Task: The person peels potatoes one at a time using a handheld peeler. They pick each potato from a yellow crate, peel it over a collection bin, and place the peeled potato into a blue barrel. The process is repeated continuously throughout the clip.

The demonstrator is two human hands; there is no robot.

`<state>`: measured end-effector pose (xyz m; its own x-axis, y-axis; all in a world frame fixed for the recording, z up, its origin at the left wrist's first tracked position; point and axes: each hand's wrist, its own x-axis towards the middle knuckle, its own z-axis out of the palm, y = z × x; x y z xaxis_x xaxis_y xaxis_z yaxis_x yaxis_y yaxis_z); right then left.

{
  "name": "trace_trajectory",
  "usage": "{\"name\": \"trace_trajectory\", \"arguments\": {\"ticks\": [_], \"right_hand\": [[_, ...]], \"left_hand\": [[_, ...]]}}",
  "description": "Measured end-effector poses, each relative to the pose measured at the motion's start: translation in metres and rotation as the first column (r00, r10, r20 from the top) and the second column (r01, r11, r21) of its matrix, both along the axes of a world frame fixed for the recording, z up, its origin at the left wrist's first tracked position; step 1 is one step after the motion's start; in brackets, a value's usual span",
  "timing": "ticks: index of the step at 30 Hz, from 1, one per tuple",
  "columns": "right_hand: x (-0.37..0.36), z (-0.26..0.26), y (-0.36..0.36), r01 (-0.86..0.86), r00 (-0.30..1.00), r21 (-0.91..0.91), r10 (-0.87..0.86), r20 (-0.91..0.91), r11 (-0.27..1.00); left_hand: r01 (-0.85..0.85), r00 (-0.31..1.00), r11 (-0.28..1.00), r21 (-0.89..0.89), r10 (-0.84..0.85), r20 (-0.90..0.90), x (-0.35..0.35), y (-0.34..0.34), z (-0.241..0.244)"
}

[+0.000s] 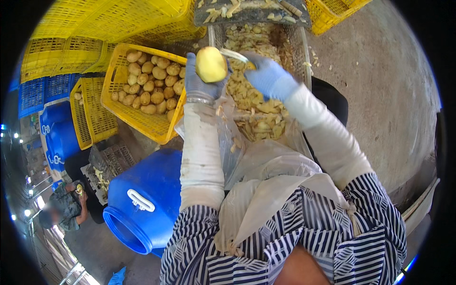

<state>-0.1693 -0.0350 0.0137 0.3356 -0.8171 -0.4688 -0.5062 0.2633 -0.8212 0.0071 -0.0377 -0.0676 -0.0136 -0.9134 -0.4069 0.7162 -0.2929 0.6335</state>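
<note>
My left hand [201, 87], in a blue-grey glove, holds up a peeled yellow potato [211, 65]. In my right hand [272, 80], also gloved and slightly blurred, is a peeler [233, 54] with a pale, curved front end. Its tip is close to the right side of the potato; contact between them cannot be made out. Beneath both hands stands a mesh-walled crate [303, 46] with a heap of pale peelings [245, 89] in it. To the left of my left hand, a yellow plastic crate [153, 126] holds many brown, unpeeled potatoes [151, 83].
A dark board [249, 16] with peel scraps and a wooden-handled tool [290, 8] lies across the crate's far end. Blue plastic barrels [153, 188] stand at the left. Yellow crates [107, 17] are stacked behind. Another person [66, 208] sits at the far left.
</note>
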Motion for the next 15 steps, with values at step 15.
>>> {"name": "trace_trajectory", "arguments": {"ticks": [15], "right_hand": [[-0.003, 0.0, -0.029, 0.0, 0.998, 0.07, 0.005, -0.068, 0.998]], "left_hand": [[-0.013, 0.993, 0.994, 0.11, 0.025, -0.115, -0.02, -0.007, 0.015]]}}
